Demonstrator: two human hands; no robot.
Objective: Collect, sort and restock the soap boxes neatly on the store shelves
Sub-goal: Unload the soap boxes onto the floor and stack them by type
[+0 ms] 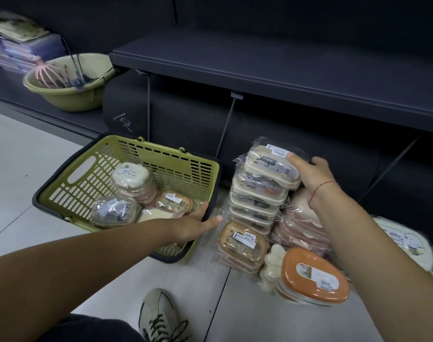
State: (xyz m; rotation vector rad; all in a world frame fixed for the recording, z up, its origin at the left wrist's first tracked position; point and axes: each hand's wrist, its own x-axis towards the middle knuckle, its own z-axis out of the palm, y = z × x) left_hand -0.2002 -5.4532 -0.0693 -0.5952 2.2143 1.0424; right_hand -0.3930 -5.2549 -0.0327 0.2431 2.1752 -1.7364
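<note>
A green shopping basket (185,174) stands on the floor at the left with several wrapped soap boxes inside, among them a cream stack (132,180) and a clear-lidded box (114,212). My left hand (198,224) reaches over the basket's near right rim, fingers extended. To the right rises a stack of cream soap boxes (257,196). My right hand (311,176) grips the top cream box (269,166) of that stack. An orange-brown box (242,243) lies at the stack's foot. An orange-lidded box (314,275) lies further right.
A dark empty shelf (284,67) juts out above the stacks. Pink wrapped boxes (301,230) pile behind my right forearm, and white boxes (402,240) lie at far right. A green bowl with a pink whisk-like item (62,80) sits upper left. My shoe (158,314) is below.
</note>
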